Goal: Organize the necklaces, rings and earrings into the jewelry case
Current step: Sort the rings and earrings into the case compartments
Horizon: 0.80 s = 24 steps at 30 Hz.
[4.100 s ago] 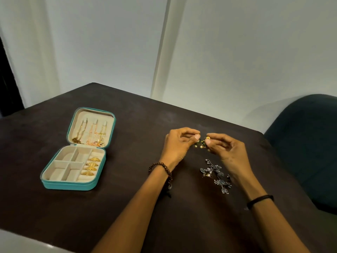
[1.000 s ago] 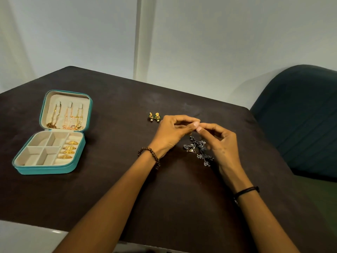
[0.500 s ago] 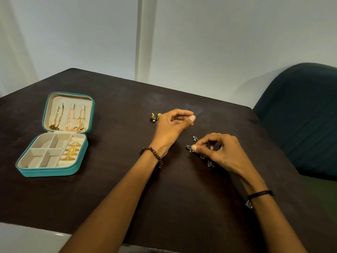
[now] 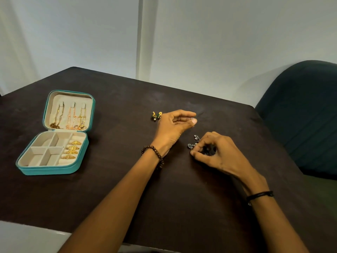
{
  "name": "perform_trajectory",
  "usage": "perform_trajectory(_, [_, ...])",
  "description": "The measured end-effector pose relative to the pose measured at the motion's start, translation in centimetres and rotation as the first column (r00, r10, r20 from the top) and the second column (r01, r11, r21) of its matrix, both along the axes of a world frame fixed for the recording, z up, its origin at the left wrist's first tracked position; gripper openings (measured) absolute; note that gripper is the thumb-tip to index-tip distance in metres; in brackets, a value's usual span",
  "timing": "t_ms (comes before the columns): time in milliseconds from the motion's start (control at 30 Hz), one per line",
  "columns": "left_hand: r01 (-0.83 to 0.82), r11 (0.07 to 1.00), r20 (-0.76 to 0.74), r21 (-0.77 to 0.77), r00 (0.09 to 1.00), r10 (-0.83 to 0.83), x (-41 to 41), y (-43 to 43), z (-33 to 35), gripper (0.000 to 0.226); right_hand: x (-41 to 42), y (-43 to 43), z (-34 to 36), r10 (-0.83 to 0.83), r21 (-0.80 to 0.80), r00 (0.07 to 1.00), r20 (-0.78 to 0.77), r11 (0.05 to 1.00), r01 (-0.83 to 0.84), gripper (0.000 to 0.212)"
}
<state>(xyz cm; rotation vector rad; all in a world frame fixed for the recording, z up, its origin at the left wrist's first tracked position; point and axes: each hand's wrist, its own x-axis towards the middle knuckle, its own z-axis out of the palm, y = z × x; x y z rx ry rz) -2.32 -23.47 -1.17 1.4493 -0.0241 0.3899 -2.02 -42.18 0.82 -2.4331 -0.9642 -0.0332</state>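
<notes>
An open teal jewelry case (image 4: 49, 168) with a cream, velvety lining lies on the dark brown matte table (image 4: 127, 179), at nine o'clock from the hands. Its raised lid holds three fine chain necklaces (image 4: 70, 117), gold and rose-toned, hanging from small tabs and pooling at the lid's lower edge. Four gold filigree rings (image 4: 73, 150) sit in the padded rolls along the tray's three o'clock side.

The left hand (image 4: 173, 128) has curled fingers. Its thumb and forefinger pinch a tiny pale piece (image 4: 192, 118), too small to identify. A pair of gold-and-green earrings (image 4: 156, 115) lies just beside that hand at ten o'clock.

At four o'clock from the left hand, the right hand (image 4: 217, 154) curls over a cluster of dark oxidised-silver earrings (image 4: 193, 143) on the table, its fingertips pinching into them.

A brown wooden bead bracelet (image 4: 155, 152) circles the left wrist and a black cord band (image 4: 259, 195) the right. A dark teal upholstered chair (image 4: 300, 115) stands at three o'clock.
</notes>
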Motion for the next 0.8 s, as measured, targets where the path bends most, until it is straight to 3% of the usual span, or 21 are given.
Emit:
perform_trajectory(133, [0.000,1.000,-0.003,0.029,1.000,0.000,-0.1,-0.1,0.0,0.021,-0.5,0.2,0.0,-0.033,0.041,0.999,-0.014,0.999,0.034,0.012])
perform_trajectory(267, [0.010,1.000,-0.001,0.017,1.000,-0.010,-0.1,-0.2,-0.1,0.022,-1.2,0.2,0.5,-0.046,0.242,0.999,-0.017,0.969,0.049,0.010])
perform_trajectory(567, [0.083,0.996,0.054,-0.012,0.995,-0.082,-0.3,-0.6,0.2,0.020,-0.3,0.0,0.3,-0.116,0.616,0.975,-0.191,0.759,0.211,0.007])
perform_trajectory(800, [0.146,0.989,0.084,-0.004,0.986,-0.145,-0.5,-0.8,0.4,0.022,-0.1,0.1,0.9,-0.061,0.736,0.956,-0.287,0.625,0.260,0.022])
